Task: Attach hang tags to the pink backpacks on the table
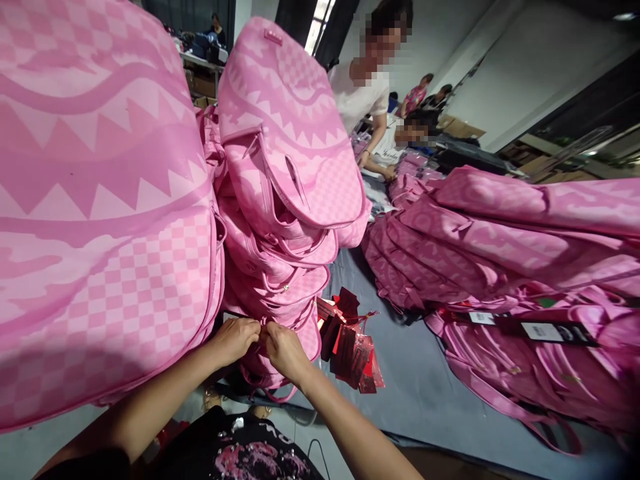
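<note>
Both my hands meet at a low pink backpack (306, 330) in the middle stack. My left hand (239, 339) is closed in a pinch at its near side. Right beside it, my right hand (283, 348) is also closed, fingertips almost touching the left ones. Whatever small part they grip is hidden by the fingers. Above them, a pink backpack (300, 113) with a zigzag tooth print leans on top of the stack, its front pocket gaping. A bunch of red tags (353, 357) lies on the grey table cover (400, 380), just right of my right hand.
A large pink checkered backpack (100, 200) fills the left side, close to my left arm. More pink backpacks (500, 233) are piled on the right, some with black tags (550, 331). Across the table stands a person in a white top (373, 93); other people are farther back.
</note>
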The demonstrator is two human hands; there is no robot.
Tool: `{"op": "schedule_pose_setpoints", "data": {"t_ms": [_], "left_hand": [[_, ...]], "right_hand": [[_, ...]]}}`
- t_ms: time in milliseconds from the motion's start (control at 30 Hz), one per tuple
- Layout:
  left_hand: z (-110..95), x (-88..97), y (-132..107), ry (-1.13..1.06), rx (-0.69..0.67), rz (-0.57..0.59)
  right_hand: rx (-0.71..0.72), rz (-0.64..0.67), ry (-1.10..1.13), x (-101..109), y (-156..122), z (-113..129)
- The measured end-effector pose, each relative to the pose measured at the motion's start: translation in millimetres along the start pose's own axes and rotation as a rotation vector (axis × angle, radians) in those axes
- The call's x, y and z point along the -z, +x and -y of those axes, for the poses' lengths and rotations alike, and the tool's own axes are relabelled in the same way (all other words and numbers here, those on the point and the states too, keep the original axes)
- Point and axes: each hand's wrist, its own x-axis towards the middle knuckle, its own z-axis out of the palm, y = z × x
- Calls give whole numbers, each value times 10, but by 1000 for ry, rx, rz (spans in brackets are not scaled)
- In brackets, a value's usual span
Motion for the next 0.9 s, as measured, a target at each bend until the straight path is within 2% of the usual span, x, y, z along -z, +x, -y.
{"op": "schedule_pose_setpoints", "data": {"t_ms": [167,333,400,500,633,900], "left_hand": [[-46,-98,-22,29,77,-71],[39,-97,-28,-247,-41,-125],[87,-119,-25,-372,-41,-164],[139,-201,-16,-491,-5,-266],[173,-303,-2,-537,-72,-397],[198,-257,25,-542,-72,-383]], "right_hand": [[-24,-24,18,-31,5,-12],[-53,-51,95,5,10,-18],[-59,-64,124,27,16,-12],[-48,-74,192,49,26,-5],[-31,-74,291,50,39,-15],[-26,-91,481,82,89,-73]]}}
